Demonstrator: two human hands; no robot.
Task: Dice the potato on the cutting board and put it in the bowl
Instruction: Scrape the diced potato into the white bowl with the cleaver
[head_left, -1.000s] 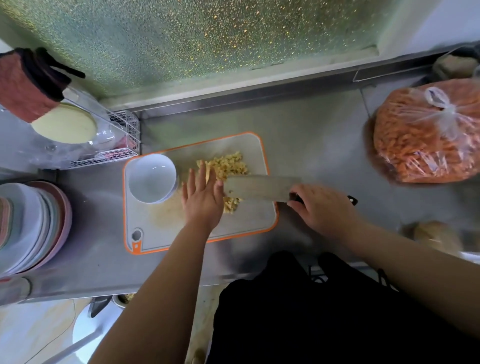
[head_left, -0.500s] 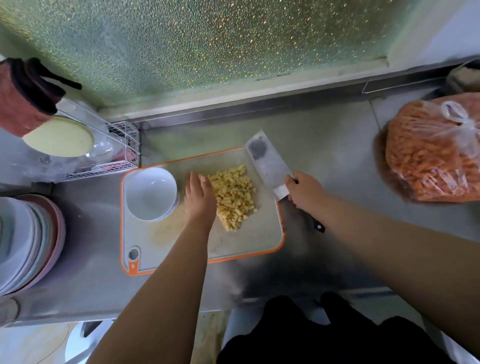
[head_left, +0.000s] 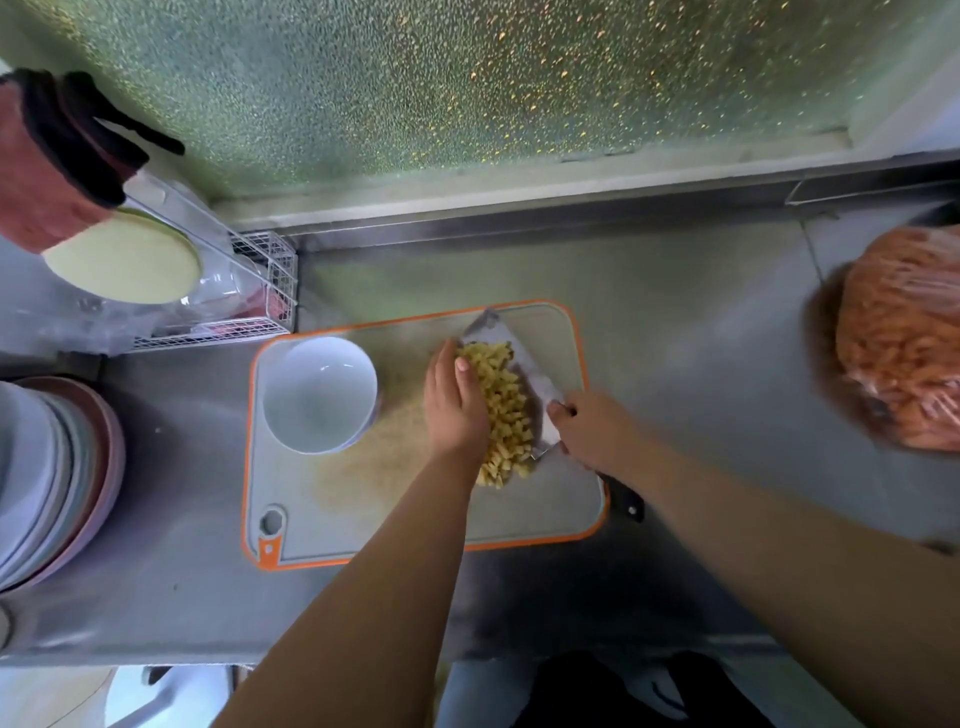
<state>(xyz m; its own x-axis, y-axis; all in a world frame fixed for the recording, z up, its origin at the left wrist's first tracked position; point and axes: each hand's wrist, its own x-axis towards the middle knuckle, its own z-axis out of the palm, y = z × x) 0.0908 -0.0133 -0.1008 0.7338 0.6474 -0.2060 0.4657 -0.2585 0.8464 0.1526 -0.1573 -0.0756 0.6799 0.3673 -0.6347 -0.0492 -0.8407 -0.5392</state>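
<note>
- Since half a second ago: broad steel cleaver blade (head_left: 524, 374) brought in from beyond the board's far right corner and laid against the right flank of the pile of pale yellow diced potato (head_left: 501, 415); pile now drawn into a narrow strip between blade and palm.
- Left hand (head_left: 453, 402): fingers straight and together, set edgewise on the board, pressed flat against the left side of the dice. Nothing gripped.
- Right hand (head_left: 597, 431): fingers curled round the cleaver's handle, blade angled away toward the board's far edge. Black handle end (head_left: 626, 501) visible past the wrist, over the board's right rim.
- Diced potato: located on the grey rectangular cutting board with orange rim (head_left: 545, 514), right of centre, touching the blade on one side and the left palm on the other. Whether any dice lie on the blade itself: cannot tell.
- White round ceramic bowl (head_left: 319, 395): standing upright on the left part of the same board, interior bare of potato, just beside the left hand but apart from it.
- Stainless steel counter (head_left: 701, 338): supporting the board.
- Clear plastic bag of orange contents (head_left: 904, 343): at the counter's right end, well apart from the board.
- Stack of pale plates (head_left: 47, 483): at the left edge.
- White wire rack (head_left: 260, 306): behind the bowl, against the speckled green wall.
</note>
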